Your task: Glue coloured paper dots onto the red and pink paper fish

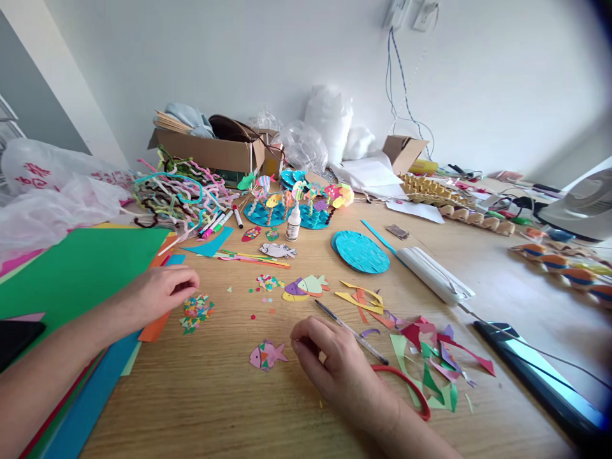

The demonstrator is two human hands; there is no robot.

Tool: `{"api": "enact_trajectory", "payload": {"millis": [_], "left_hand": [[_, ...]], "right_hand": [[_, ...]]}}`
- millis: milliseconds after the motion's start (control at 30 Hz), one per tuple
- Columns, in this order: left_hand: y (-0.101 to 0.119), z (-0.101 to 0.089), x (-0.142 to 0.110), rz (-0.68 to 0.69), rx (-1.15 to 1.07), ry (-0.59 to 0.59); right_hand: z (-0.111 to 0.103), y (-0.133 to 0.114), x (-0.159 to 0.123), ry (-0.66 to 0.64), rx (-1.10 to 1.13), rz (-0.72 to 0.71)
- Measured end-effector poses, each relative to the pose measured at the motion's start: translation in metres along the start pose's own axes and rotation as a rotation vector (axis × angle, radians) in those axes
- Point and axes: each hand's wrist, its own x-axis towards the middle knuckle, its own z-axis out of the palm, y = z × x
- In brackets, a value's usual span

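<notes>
My left hand is above the left of the table with thumb and fingers pinched together; anything in the pinch is too small to make out. Just beside it lies a pile of small coloured paper triangles. A pink paper fish with a few coloured triangles on its body lies flat on the table. Right of its tail is my right hand, fingers curled in against the thumb, and I cannot see whether they hold anything. A pen lies behind that hand. Red scissors handles show partly beside my right wrist.
Plain paper fish, paper dots, a glue bottle and blue discs lie farther back. Paper scraps, a white case and a phone are at right. Coloured sheets cover the left.
</notes>
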Motion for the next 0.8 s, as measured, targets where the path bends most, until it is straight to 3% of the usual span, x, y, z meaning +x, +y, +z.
{"api": "enact_trajectory", "payload": {"millis": [133,233,500,800], "left_hand": [[0.029,-0.002,0.0,-0.036,-0.364,-0.12],[0.053,-0.003,0.0,-0.037,-0.497,-0.185],[0.088,0.007,0.0,-0.016,-0.643,-0.335],[0.103,0.009,-0.002,-0.015,-0.604,-0.298]], "right_hand": [[0.004,0.001,0.004,0.016,0.08,0.031],[0.004,-0.004,0.007,0.044,0.177,0.09],[-0.001,-0.023,0.02,-0.112,0.392,0.392],[0.012,-0.022,0.032,-0.135,0.454,0.38]]}}
